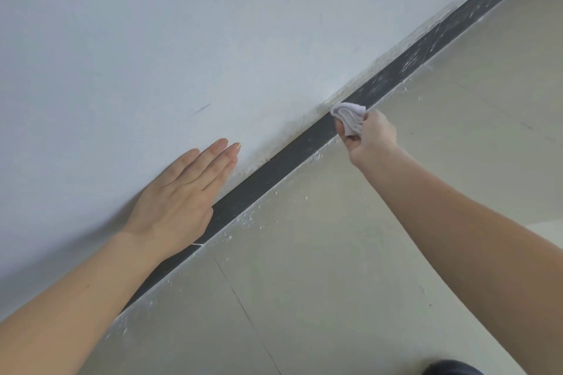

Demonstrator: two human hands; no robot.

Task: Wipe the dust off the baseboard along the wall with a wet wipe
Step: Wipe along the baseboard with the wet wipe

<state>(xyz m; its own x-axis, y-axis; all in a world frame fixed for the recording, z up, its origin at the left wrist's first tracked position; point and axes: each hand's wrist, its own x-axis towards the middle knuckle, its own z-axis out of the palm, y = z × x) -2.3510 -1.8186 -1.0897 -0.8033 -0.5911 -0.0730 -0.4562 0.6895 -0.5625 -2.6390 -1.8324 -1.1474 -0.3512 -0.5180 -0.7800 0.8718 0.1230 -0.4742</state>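
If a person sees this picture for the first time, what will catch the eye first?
First, the dark baseboard crossing the picture diagonally between pale wall and floor. Next, the right hand pressing a crumpled wet wipe on it mid-frame, and the left hand lying flat on the wall.

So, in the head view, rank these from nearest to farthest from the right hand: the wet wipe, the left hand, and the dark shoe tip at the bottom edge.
1. Wet wipe: bunched in the right hand, pressed against the dark baseboard.
2. Left hand: lower left, flat on the wall just above the baseboard.
3. Dark shoe tip: bottom edge, on the floor, farthest.
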